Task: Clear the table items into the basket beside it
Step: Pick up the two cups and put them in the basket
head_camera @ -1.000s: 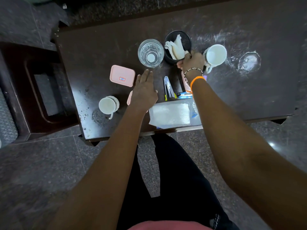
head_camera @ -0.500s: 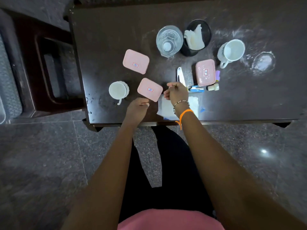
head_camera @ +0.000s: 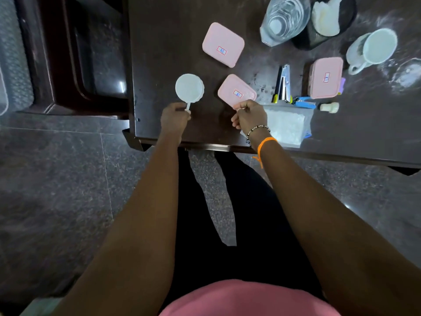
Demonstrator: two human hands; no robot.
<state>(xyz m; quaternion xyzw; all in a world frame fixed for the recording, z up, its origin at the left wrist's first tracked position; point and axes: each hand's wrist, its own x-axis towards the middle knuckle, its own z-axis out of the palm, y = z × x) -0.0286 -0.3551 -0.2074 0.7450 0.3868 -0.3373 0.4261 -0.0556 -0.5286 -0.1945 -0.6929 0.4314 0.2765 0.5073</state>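
Observation:
On the dark table (head_camera: 159, 30), my left hand (head_camera: 174, 118) grips the handle of a small white cup (head_camera: 189, 88) near the front left corner. My right hand (head_camera: 249, 115) pinches the near corner of a pink lidded box marked 18 (head_camera: 235, 91). A second pink box (head_camera: 223, 44) lies farther back and a third (head_camera: 325, 77) lies to the right. A clear plastic bag (head_camera: 289, 124) sits just right of my right hand. No basket is recognisable in view.
At the back stand a glass tumbler (head_camera: 283, 19), a black holder with white tissue (head_camera: 328, 19) and a white mug (head_camera: 373, 47). A stapler (head_camera: 283, 84), a blue item (head_camera: 304, 103) and a small white cap (head_camera: 329, 107) lie mid-table. A dark wooden chair (head_camera: 75, 60) stands left.
Both hands pulled back from the table's far side to its front edge. My left hand took the cup's handle; my right hand took hold of the near pink box.

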